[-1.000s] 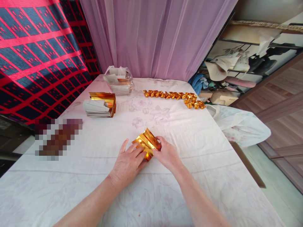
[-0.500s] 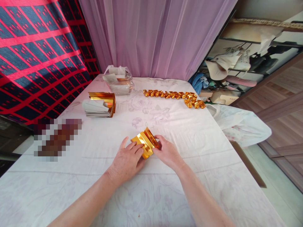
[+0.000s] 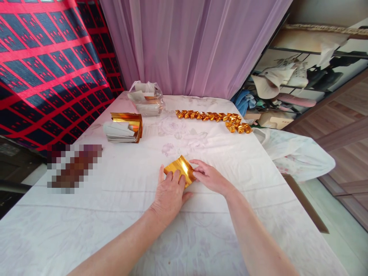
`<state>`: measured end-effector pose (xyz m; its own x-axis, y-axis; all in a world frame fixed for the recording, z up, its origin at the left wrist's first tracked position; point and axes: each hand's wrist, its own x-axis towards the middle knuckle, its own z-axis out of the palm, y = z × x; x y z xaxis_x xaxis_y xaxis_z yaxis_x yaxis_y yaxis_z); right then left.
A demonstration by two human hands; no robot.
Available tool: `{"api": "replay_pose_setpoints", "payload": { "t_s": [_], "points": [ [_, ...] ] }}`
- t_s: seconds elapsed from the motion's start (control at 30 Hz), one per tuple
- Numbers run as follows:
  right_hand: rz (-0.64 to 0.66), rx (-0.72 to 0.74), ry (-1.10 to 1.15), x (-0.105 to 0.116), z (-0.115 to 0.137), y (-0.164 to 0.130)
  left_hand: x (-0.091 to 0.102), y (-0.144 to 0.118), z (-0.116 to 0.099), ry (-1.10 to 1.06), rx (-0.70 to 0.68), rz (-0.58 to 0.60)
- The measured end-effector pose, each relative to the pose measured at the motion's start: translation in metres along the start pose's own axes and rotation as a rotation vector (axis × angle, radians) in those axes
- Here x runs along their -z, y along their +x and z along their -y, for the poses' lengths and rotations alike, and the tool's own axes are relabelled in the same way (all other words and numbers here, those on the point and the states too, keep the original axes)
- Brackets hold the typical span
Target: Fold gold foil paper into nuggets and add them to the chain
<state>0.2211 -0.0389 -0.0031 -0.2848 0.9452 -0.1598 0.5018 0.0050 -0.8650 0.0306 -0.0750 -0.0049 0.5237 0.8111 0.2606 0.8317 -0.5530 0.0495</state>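
Observation:
A sheet of gold foil paper (image 3: 186,167) lies on the table in front of me, with crease lines across it. My left hand (image 3: 170,191) rests flat on its near left part, fingers spread and pressing it down. At the sheet's right edge, my right hand (image 3: 208,175) pinches the paper between thumb and fingers, with the index finger stretched out above. The fingertips partly cover that edge.
A stack of gold and white paper sheets (image 3: 120,132) lies at the back left, before a clear plastic bag (image 3: 146,101) of more paper. Several folded gold foil pieces (image 3: 207,115) form a row at the back right. A white plastic bag (image 3: 299,153) hangs beyond the table's right edge.
The raised flap at the foil paper's right side now lies flatter. My left hand has moved right over the sheet, and my right index finger has straightened.

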Motion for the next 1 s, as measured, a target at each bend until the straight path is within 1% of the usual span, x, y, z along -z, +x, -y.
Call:
{"api": "replay_pose_setpoints", "payload": {
  "t_s": [0.1,0.2,0.33,0.4,0.47,0.57,0.7,0.77,0.83,0.9,1.0],
  "points": [
    [-0.032,0.038,-0.142,0.002,0.003,-0.002,0.000,0.003,-0.001,-0.003,0.003,-0.018],
    [-0.030,0.069,-0.247,0.003,0.009,-0.008,0.001,0.003,0.005,-0.001,-0.041,-0.028],
    [0.019,0.074,-0.322,0.000,0.017,-0.019,0.005,0.001,0.022,0.012,-0.186,-0.017],
    [0.057,0.079,-0.335,-0.001,0.017,-0.023,0.006,0.000,0.031,0.015,-0.264,-0.002],
    [0.071,0.108,-0.364,-0.001,0.016,-0.026,0.007,0.001,0.039,0.009,-0.309,0.008],
    [0.024,0.164,-0.483,0.002,0.013,-0.023,0.009,0.004,0.049,-0.010,-0.361,0.028],
    [-0.116,0.186,-0.741,0.008,0.012,-0.012,0.013,0.009,0.057,0.020,-0.420,0.045],
    [-0.161,0.261,-0.824,0.010,0.013,-0.008,0.014,0.011,0.060,0.050,-0.436,0.053],
    [-0.164,0.382,-0.841,0.010,0.013,-0.006,0.014,0.012,0.062,0.068,-0.443,0.049],
    [-0.130,0.473,-0.831,0.009,0.012,-0.007,0.014,0.012,0.064,0.056,-0.440,0.035],
    [-0.060,0.523,-0.812,0.007,0.008,-0.011,0.013,0.007,0.063,-0.008,-0.410,0.020]
  ]
}}
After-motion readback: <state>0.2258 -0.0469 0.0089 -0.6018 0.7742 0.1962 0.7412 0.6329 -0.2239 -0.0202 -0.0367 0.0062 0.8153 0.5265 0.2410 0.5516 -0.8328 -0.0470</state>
